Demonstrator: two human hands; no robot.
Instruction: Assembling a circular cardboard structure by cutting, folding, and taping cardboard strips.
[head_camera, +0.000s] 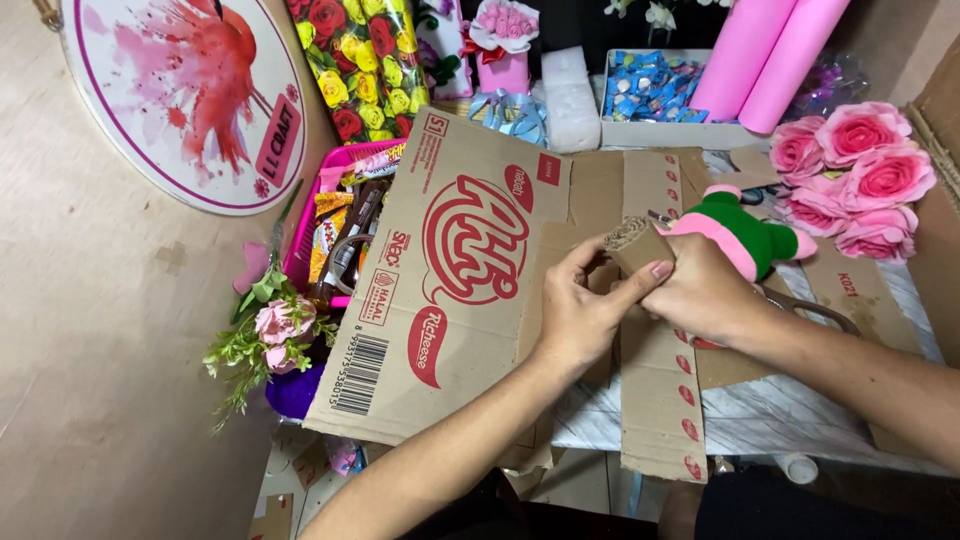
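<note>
Packages, labels & sign on the craft table

Flattened brown cardboard box (450, 290) w/ red logo lies centre; white barcode label (357, 375) at its 7 o'clock corner. Round white sign (190, 95) w/ pink-red splash at 10 o'clock. White tray of blue wrapped sweets (650, 90) at 1 o'clock. Pink basket (300, 250) of brown/orange snack packs at 9 o'clock.

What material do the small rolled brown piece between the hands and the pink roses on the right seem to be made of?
Small rolled brown piece: corrugated cardboard, matte; its fluted edge shows at the top, held by the left hand and right hand. Pink roses: probably artificial, foam or fabric; the petals look smooth, uniform and slightly glossy.
</note>
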